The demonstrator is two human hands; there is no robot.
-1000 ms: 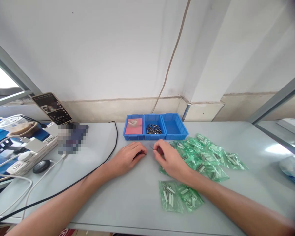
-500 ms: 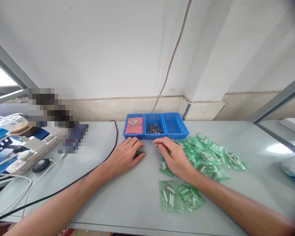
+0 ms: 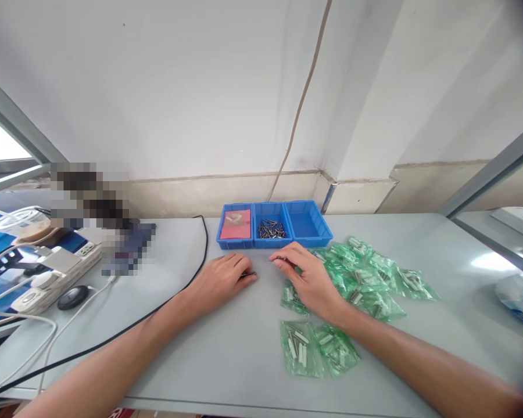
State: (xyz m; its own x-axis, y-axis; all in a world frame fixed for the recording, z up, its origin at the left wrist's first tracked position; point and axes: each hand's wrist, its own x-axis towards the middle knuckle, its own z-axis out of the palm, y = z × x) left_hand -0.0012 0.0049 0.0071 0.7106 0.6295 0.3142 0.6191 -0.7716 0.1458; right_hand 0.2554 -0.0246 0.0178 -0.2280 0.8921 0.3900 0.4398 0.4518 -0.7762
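My left hand (image 3: 220, 281) rests on the grey table (image 3: 226, 354), its fingers curled over some dark metal screws (image 3: 249, 274) whose tips poke out beside the thumb. To its right, my right hand (image 3: 308, 280) is held in a pinch, with a small dark screw (image 3: 279, 259) at the fingertips. Just behind the hands stands a blue three-part bin (image 3: 235, 245). Its middle compartment holds a heap of screws (image 3: 272, 229). The left compartment has a red-pink sheet (image 3: 235, 231) with small pale pieces on it. Nothing shows in the right compartment.
Several green plastic bags (image 3: 366, 273) with white plugs and screws lie piled right of my right hand. Two more bags (image 3: 303, 348) lie nearer the front edge. A black cable (image 3: 174, 295), a power strip (image 3: 39, 290) and a round black object (image 3: 72, 296) are at left.
My left hand has closed further over its screws, so less of them shows. The right hand has dipped slightly, still pinching. The view has shifted a little.
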